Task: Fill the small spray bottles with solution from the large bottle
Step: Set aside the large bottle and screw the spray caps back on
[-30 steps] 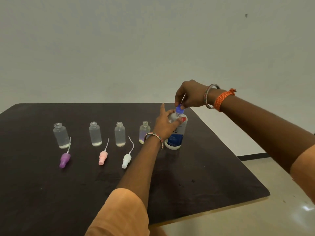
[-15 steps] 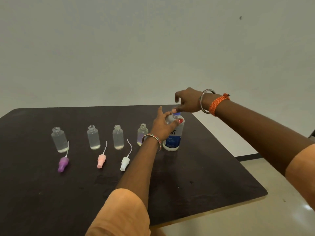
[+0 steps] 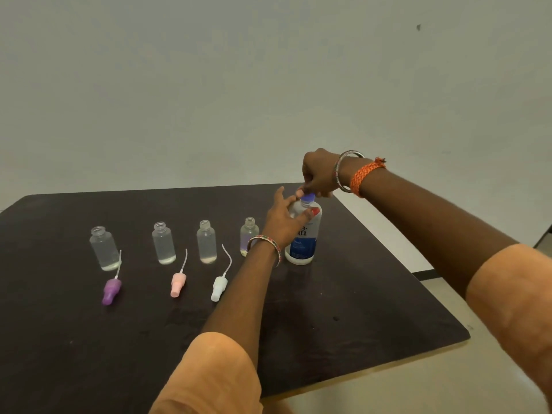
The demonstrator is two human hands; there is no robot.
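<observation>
While the left hand (image 3: pixel 283 224) grips the large bottle (image 3: pixel 303 243), the right hand (image 3: pixel 318 174) pinches its blue cap (image 3: pixel 307 198).

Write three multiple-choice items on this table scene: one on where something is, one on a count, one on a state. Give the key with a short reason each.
1. Where does the large bottle stand relative to the row of small bottles?
A. at its right end
B. at its left end
C. in front of the purple spray head

2. How many spray heads lie in plain view on the table?
A. one
B. three
C. five

3. What is the state of the small bottles?
A. capped
B. lying on their sides
C. upright with open necks

Key: 1 A, it stands just right of the fourth small bottle, gripped by the left hand while the right hand pinches its blue cap. 2 B, purple, pink and white. 3 C, the leftmost small bottle and the others stand uncapped.
</observation>
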